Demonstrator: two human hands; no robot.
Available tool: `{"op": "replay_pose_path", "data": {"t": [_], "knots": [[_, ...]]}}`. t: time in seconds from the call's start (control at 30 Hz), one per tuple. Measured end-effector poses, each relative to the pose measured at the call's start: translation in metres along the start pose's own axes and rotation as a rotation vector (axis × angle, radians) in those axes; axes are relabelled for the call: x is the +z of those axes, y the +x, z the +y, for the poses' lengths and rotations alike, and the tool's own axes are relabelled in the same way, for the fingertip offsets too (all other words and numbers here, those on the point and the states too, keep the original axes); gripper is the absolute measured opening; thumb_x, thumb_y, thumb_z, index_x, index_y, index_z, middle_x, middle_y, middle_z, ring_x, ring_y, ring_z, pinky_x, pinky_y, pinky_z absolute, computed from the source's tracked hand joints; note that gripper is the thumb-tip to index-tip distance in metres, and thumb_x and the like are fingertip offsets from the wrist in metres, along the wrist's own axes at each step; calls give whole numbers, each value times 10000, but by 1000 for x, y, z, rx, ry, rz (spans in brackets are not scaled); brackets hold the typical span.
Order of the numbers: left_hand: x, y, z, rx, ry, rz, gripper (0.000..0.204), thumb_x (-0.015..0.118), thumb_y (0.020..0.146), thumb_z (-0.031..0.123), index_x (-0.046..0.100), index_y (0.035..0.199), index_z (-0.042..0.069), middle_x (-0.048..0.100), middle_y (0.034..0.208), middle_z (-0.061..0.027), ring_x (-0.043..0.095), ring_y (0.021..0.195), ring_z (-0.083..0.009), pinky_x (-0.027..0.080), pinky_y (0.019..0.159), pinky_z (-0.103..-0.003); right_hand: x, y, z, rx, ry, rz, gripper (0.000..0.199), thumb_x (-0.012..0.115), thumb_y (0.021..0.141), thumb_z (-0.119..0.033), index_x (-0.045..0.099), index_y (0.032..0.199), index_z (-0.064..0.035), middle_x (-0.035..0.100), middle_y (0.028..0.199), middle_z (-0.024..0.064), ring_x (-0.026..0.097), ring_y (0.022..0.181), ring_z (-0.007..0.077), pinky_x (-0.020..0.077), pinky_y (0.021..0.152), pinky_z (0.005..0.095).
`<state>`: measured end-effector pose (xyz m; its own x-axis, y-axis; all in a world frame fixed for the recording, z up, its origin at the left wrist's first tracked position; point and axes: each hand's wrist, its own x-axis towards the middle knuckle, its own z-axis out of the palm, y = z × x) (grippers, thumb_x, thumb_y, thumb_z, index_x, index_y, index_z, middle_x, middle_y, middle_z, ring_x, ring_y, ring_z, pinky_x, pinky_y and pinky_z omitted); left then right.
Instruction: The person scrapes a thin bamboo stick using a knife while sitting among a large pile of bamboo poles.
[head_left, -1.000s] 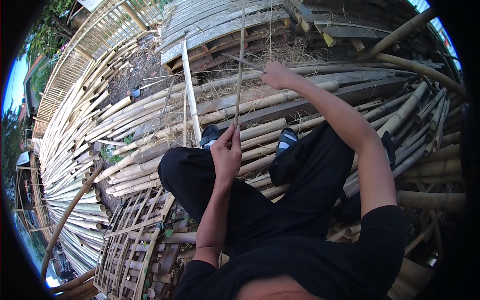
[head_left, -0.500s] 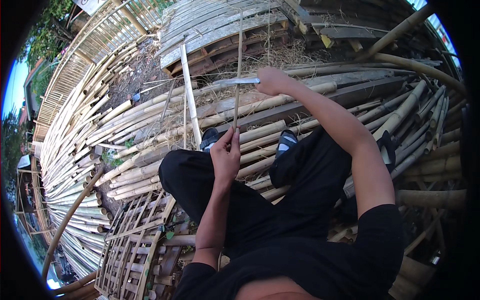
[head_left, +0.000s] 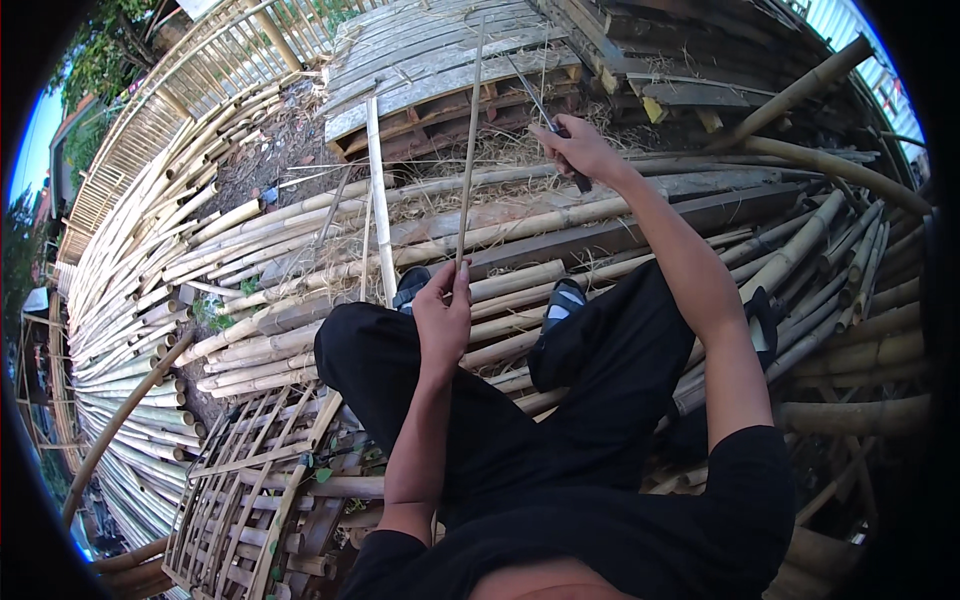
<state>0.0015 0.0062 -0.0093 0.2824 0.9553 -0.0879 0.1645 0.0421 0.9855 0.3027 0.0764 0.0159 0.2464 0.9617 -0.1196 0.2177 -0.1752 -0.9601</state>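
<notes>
My left hand (head_left: 443, 320) is closed, pinching the lower end of a long thin bamboo strip (head_left: 471, 140) that points away from me. To the right of it, my right hand (head_left: 588, 152) grips a knife (head_left: 536, 92), its narrow blade slanting up and to the left and the dark handle end showing below the fist. The blade stands apart from the strip. A wider pale bamboo slat (head_left: 380, 205) lies to the left of the strip, beyond my left knee.
Bamboo poles (head_left: 300, 240) lie in rows in front and to the left. A slatted wooden pallet (head_left: 430, 75) is at the far side. Lower left sits a woven bamboo lattice (head_left: 245, 490). Thick poles (head_left: 800, 95) cross at the right. My sandalled feet (head_left: 566, 298) rest among poles.
My right hand has moved right and turned, so the knife has swung from lying across the strip to pointing up, away from it. The left hand keeps its hold, slightly lower and further left.
</notes>
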Motion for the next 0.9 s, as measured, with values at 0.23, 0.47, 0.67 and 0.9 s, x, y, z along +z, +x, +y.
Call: {"op": "replay_pose_path", "data": {"t": [0.23,0.47,0.67,0.9], "knots": [[4,-1,-3,23,11,-46,211,548,958,147,650,1063,-4,452,628,50,358,569,-20,306,485,-217,23,-2,-19,-3,182,-382,440,335,1023,-386,515,852,-23,480,617,13,459,498,84,391,453,233],[2,-1,1,-50,-54,-81,219,552,956,142,650,1076,-13,444,629,59,357,567,-11,284,482,-200,15,18,1,141,194,-312,443,353,1002,-432,502,834,-50,379,564,-26,334,418,78,309,380,265],[-3,-2,12,-33,-102,-24,222,543,958,125,652,1098,-8,458,650,69,352,562,0,266,479,-183,-5,30,27,182,91,170,481,385,980,-443,554,783,-39,440,557,-5,417,410,105,328,373,293],[-3,-1,6,2,-31,-28,229,540,960,123,649,1119,1,489,664,65,345,564,2,272,474,-187,31,13,-2,-179,-59,106,458,425,966,-420,588,760,-45,494,566,29,463,486,122,376,481,315]]}}
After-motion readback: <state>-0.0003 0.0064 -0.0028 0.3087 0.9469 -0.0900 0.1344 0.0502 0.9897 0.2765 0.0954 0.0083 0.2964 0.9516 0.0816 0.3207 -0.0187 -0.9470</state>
